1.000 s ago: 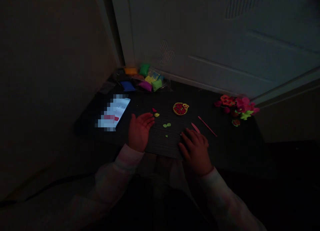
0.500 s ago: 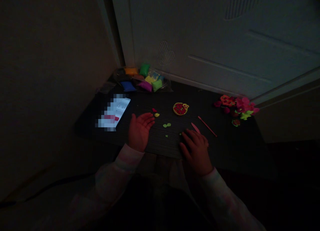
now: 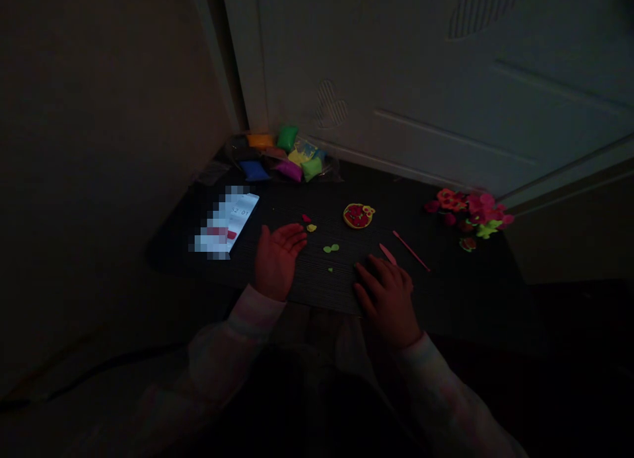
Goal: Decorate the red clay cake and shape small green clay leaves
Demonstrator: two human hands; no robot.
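Head view: tiny green bit [image 3: 355, 265] beside right hand [image 3: 387, 301].

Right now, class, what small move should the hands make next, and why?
Probably pinch up the tiny green clay-like bit with the right hand: it lies right at that hand's fingertips, while the left hand is farther off, open with its palm up. The dim light hides whether a fingertip already touches it.
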